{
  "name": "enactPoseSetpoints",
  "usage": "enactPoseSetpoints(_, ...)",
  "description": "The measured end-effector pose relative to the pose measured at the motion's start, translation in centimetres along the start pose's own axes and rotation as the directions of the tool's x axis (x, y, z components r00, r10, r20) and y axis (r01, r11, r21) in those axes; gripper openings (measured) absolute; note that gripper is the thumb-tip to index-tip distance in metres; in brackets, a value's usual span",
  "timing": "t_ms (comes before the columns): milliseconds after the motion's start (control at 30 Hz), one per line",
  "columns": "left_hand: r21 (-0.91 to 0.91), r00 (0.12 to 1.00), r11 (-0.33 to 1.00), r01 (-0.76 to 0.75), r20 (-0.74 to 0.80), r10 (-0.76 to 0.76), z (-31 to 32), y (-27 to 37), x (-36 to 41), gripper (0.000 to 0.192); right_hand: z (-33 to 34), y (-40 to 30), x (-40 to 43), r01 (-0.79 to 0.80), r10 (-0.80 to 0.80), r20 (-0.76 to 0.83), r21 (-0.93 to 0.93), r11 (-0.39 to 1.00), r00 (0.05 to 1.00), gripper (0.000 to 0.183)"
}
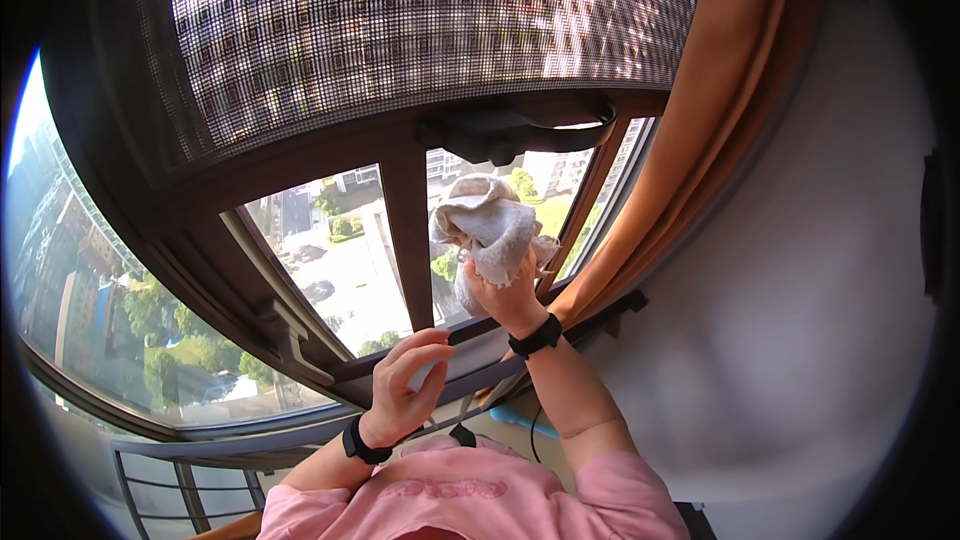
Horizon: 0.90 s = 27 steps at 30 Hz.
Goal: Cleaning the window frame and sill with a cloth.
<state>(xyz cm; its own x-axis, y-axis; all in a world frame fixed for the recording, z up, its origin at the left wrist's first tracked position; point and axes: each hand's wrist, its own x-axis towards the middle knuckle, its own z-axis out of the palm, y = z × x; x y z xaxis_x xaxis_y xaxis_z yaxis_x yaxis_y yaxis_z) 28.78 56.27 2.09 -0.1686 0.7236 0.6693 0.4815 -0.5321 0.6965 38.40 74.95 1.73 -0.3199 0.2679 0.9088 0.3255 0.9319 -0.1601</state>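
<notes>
A crumpled pale grey cloth with frayed edges is bunched in my right hand, raised in front of the right pane of a brown-framed window. Whether the cloth touches the glass I cannot tell. My left hand is held lower and to the left, fingers curved and apart with nothing between them, near the window's bottom frame. Both wrists wear black bands. The vertical window bar stands between the two panes, above and between my hands.
A mesh screen spans the top, with a dark curved fitting below it. An orange curtain hangs at the right beside a pale wall. A window handle is at the left; a metal railing runs low down.
</notes>
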Motion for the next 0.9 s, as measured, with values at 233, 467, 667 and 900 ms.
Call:
enactPoseSetpoints(233, 0.055, 0.995, 0.994, 0.099, -0.031, -0.098, -0.8, -1.4, -2.3, 0.024, -6.5, 2.0, 3.1, -0.328, 0.396, -0.301, 0.251, 0.911, 0.868, 0.038)
enactPoseSetpoints(467, 0.163, 0.971, 0.96, 0.227, -0.108, -0.212, -2.7, -2.8, -6.9, 0.023, -12.0, 7.5, 2.3, -0.418, 0.616, -0.395, 0.48, 0.771, 0.682, 0.032)
enactPoseSetpoints(667, 0.306, 0.955, 0.905, 0.296, -0.12, -0.272, -4.3, -5.7, -11.2, 0.022, -6.3, 9.7, 4.5, -0.229, 0.189, -0.595, 0.009, 0.973, 0.781, 0.036)
enactPoseSetpoints(900, 0.362, 0.962, 0.891, 0.275, -0.105, -0.254, -4.5, -7.5, -12.4, 0.022, -7.4, 11.5, 8.7, -0.29, 0.254, -0.399, -0.031, 0.957, 0.881, 0.032)
